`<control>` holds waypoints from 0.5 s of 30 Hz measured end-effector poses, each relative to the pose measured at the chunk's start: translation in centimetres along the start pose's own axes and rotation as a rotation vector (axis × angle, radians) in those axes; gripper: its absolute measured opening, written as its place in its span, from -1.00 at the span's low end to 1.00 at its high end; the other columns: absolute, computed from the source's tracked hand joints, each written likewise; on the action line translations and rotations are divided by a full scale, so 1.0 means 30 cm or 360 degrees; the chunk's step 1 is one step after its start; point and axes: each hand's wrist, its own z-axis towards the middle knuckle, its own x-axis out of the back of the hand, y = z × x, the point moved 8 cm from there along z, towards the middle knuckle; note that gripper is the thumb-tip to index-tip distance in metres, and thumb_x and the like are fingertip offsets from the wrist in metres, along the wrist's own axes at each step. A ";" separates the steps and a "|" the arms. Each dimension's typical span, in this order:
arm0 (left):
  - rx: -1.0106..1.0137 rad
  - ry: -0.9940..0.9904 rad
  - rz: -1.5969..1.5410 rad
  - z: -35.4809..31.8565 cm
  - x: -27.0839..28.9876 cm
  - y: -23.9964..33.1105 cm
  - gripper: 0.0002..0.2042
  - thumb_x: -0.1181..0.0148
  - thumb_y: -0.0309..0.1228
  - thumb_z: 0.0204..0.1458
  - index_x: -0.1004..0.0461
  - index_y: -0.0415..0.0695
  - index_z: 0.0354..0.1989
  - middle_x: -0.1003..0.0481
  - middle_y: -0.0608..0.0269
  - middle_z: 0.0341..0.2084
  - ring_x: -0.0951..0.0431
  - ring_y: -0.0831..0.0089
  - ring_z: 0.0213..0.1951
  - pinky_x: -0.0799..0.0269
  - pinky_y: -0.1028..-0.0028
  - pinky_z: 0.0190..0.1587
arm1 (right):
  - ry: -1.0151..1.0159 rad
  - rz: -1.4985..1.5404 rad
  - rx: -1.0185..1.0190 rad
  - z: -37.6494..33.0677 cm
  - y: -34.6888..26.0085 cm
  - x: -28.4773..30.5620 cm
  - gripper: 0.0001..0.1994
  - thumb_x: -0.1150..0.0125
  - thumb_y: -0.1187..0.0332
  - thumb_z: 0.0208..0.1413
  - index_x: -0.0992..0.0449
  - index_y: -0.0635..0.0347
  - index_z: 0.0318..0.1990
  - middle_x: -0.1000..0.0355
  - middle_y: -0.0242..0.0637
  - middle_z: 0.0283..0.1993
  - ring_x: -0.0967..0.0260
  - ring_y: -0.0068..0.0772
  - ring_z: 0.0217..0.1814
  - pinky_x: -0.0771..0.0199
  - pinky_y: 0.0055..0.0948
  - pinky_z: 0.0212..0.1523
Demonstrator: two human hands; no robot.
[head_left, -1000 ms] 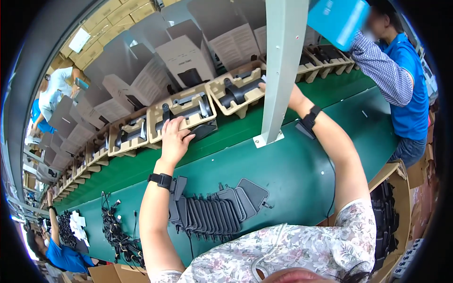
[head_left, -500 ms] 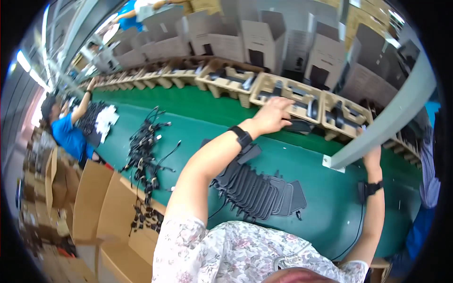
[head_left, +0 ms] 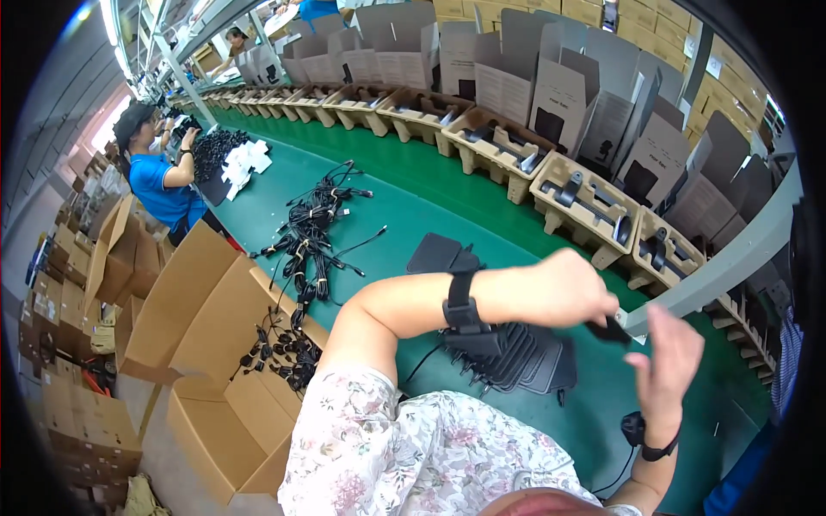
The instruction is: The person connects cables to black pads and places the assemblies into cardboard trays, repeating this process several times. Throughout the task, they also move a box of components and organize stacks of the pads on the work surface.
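Left hand [head_left: 559, 290] and right hand [head_left: 671, 354] had drawn back from the moulded trays [head_left: 575, 222], left pinched a dark piece [head_left: 610, 330], partly hidden, between the hands, right spread wide beside it, dark plates [head_left: 525, 359] lay stacked on the worktop [head_left: 391, 215] below the left.

Black piece [head_left: 611, 331], partly hidden, exact form unclear; held in left hand [head_left: 561, 290], free end toward right hand [head_left: 671, 357].

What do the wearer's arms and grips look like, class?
The left sleeve is short, pale and floral-printed. A black left wrist strap and right strap carry a black left module and right module. A dark cable hangs from the latter. Left grip and right grip are ungloved.
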 end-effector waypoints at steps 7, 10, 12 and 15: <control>-0.0306 0.0364 -0.0178 -0.018 0.061 0.107 -0.83 -0.15 -0.31 -0.08 -0.40 -0.13 -0.42 -0.48 0.22 -0.56 -0.53 0.31 -0.43 -0.40 0.36 -0.47 | -0.0247 0.0634 -0.0587 -0.151 0.063 -0.140 -0.72 -0.01 0.30 0.17 -0.37 0.33 -0.08 -0.35 -0.19 -0.31 -0.27 -0.39 -0.39 -0.24 -0.39 -0.39; 0.0561 0.0458 -0.1280 -0.052 -0.023 -0.076 -0.80 -0.08 -0.35 0.06 -0.32 -0.19 -0.22 -0.48 0.16 -0.43 -0.54 0.39 -0.36 -0.44 0.45 -0.40 | 0.0676 0.1307 -0.1397 -0.181 0.167 -0.100 -0.76 0.01 0.33 0.20 -0.35 0.37 -0.12 -0.33 -0.44 -0.33 -0.21 -0.59 -0.36 -0.22 -0.51 -0.40; 0.0725 0.0132 -0.2281 -0.080 -0.145 -0.083 -0.76 0.04 -0.34 0.17 -0.20 -0.21 -0.08 -0.47 0.11 -0.36 -0.53 0.40 -0.39 -0.47 0.50 -0.36 | 0.0952 0.1471 -0.1815 -0.157 0.168 -0.189 -0.73 0.01 0.31 0.21 -0.31 0.34 -0.08 -0.32 -0.52 -0.31 -0.19 -0.68 -0.33 -0.24 -0.58 -0.35; 0.0915 0.0103 -0.2678 -0.110 -0.177 -0.053 -0.75 0.11 -0.27 0.20 -0.20 -0.19 -0.09 -0.47 0.09 -0.37 -0.53 0.38 -0.45 -0.46 0.54 -0.40 | 0.0506 0.2014 -0.1484 -0.048 0.119 -0.296 -0.68 0.02 0.31 0.21 -0.26 0.30 0.04 -0.36 -0.39 -0.20 -0.25 -0.66 -0.21 -0.29 -0.64 -0.22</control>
